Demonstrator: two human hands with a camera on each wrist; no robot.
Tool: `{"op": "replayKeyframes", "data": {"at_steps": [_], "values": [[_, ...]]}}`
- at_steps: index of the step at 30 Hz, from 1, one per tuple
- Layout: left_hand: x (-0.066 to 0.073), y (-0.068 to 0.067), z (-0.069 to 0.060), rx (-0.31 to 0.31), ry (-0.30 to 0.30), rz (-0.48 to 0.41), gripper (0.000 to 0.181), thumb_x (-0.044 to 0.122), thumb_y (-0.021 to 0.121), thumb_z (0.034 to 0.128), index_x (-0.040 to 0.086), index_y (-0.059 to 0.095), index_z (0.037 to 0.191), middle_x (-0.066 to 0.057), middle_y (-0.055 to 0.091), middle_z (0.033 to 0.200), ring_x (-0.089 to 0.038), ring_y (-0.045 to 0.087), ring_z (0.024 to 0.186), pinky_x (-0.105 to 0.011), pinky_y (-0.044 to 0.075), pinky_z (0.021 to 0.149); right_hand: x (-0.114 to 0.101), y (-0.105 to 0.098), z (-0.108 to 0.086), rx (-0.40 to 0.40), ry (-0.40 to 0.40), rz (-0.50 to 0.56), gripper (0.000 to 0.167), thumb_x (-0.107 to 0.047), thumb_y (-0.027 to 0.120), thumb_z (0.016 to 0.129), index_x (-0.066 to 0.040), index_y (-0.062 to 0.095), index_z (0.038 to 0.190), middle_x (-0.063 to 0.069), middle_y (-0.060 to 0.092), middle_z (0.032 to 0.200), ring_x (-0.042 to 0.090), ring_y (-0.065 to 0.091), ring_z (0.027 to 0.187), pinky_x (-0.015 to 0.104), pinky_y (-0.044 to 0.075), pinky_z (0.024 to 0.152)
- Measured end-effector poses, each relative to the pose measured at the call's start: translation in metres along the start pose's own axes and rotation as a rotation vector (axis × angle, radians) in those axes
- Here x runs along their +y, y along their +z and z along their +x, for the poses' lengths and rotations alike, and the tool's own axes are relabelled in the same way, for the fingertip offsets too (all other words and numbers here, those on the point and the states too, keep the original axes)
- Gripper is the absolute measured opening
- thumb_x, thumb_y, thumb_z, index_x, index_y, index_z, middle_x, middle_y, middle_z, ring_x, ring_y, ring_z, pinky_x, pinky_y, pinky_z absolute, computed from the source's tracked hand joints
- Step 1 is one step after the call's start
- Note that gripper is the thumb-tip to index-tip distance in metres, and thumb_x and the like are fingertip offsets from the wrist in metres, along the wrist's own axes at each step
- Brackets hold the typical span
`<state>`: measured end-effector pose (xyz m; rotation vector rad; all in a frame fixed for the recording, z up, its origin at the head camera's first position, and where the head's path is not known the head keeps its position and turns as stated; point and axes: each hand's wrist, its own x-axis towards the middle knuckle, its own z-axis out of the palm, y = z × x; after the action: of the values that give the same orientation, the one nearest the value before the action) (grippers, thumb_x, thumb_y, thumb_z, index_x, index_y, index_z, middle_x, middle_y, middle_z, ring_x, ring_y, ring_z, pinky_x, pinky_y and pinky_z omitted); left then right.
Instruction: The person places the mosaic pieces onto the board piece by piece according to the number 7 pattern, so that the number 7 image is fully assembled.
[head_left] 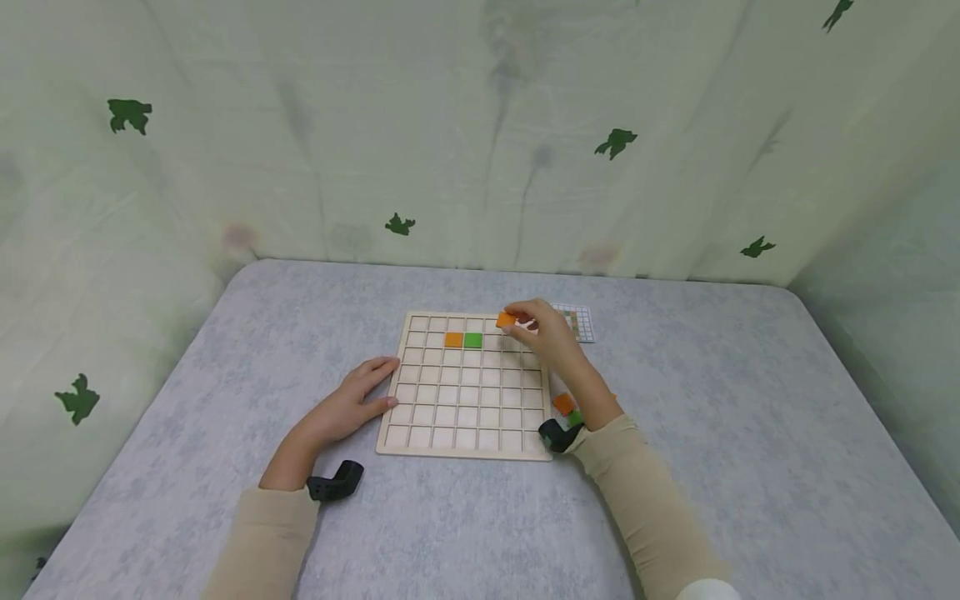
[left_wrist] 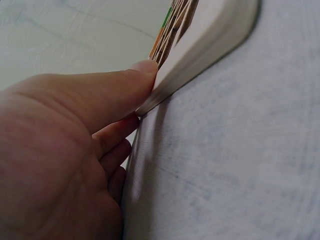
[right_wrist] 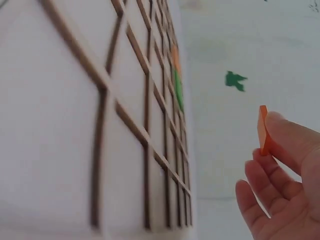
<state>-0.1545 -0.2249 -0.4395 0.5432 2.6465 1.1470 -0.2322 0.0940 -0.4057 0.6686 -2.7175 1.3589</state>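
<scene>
A pale wooden grid board (head_left: 447,415) lies on the table. In one of its upper rows an orange square tile (head_left: 453,340) sits beside a green square tile (head_left: 473,340). My right hand (head_left: 551,337) pinches another orange tile (right_wrist: 262,131) between thumb and finger, raised above the board's upper right part. The tile stands apart from the grid in the right wrist view. At the board's left edge rests my left hand (head_left: 351,404), its thumb and fingertips touching the rim (left_wrist: 172,82) and its fingers loosely extended.
A small card with a coloured grid (head_left: 585,323) lies past the board's upper right corner, partly behind the right hand. Loose orange (head_left: 564,404) and green (head_left: 575,417) tiles lie right of the board, partly covered by the right forearm. A pale curtain (head_left: 450,125) hangs behind the table.
</scene>
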Motion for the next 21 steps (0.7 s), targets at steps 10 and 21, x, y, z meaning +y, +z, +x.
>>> {"op": "replayKeyframes", "data": {"at_steps": [10, 21], "values": [[0.0, 0.0, 0.002, -0.011, -0.01, 0.0, 0.064, 0.025, 0.056, 0.0906, 0.003, 0.024, 0.142, -0.015, 0.019, 0.144, -0.035, 0.011, 0.131, -0.054, 0.017, 0.1, 0.017, 0.032, 0.008, -0.075, 0.038, -0.068, 0.027, -0.016, 0.066, 0.084, -0.006, 0.064, 0.109, 0.007, 0.058, 0.106, 0.018, 0.052, 0.096, 0.031, 0.042, 0.082], [-0.002, 0.001, 0.003, -0.02, -0.029, -0.005, 0.064, 0.026, 0.055, 0.0907, 0.004, 0.024, 0.142, -0.014, 0.018, 0.145, -0.035, 0.01, 0.132, -0.054, 0.016, 0.1, 0.012, 0.032, 0.007, -0.142, 0.091, -0.097, 0.03, -0.017, 0.062, 0.086, -0.01, 0.062, 0.115, 0.006, 0.051, 0.102, 0.018, 0.045, 0.083, 0.031, 0.04, 0.071]]}}
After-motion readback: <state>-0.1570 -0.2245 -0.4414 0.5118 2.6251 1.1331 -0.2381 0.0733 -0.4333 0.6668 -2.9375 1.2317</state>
